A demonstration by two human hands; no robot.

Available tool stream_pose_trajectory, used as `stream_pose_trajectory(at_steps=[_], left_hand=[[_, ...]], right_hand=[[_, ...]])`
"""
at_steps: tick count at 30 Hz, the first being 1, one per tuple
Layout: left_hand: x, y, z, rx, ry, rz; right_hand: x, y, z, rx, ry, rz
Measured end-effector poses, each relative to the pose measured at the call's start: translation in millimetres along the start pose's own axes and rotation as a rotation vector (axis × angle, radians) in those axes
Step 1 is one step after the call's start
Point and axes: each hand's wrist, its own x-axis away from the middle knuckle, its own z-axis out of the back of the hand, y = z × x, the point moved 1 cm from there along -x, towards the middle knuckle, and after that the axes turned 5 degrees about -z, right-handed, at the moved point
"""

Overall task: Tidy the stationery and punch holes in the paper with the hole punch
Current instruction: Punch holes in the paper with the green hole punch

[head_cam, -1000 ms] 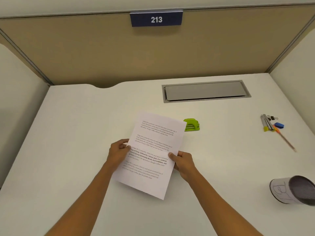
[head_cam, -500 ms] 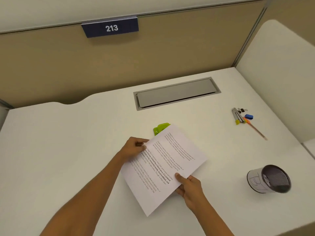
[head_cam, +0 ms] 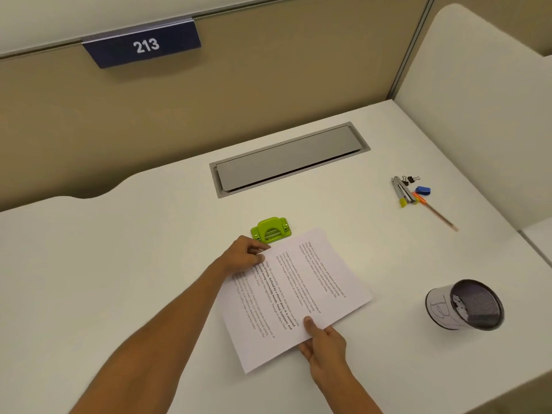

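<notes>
Pinching paper [head_cam: 294, 297] edges: left hand [head_cam: 243, 255], right hand [head_cam: 324, 343]; hole punch [head_cam: 271, 230] just beyond.

I see an office cubicle: tan partition panels [head_cam: 268, 94] enclose a white worktop [head_cam: 119, 264], a numbered plate "213" [head_cam: 143, 46] marks the station, and a cable hatch [head_cam: 288, 159] sits inset.

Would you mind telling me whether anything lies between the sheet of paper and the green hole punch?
Nothing visible does. The paper, held by the left hand and right hand, has its far edge right beside the hole punch.
</notes>
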Motion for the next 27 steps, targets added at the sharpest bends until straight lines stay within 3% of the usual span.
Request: stream_pose_trajectory(at_steps=[9,14,17,19,22,27], left_hand=[[-3.1,-5.1,8.1,0.008,0.168,0.095],[5.5,-3.3,42.0,-0.180,0.559,0.156],[0.5,8.7,56.0,-0.301,0.738,0.075],[-9.3,19.0,58.9,-0.363,0.729,-0.033],[-31.1,35.6,53.9,-0.447,0.592,-0.151],[-68.6,59.8,38.4,-0.550,0.375,-0.178]], right_hand=[[-2.7,-3.0,-8.1,0.017,0.034,0.157],[-1.4,-4.8,-14.7,0.027,0.036,0.175],[-0.8,-5.0,-20.8,0.009,0.028,0.175],[-0.5,-5.6,-25.6,-0.005,0.018,0.165],[-0.6,-6.0,-32.9,-0.016,0.021,0.147],[-0.3,-5.6,-41.6,-0.049,0.034,0.131]])
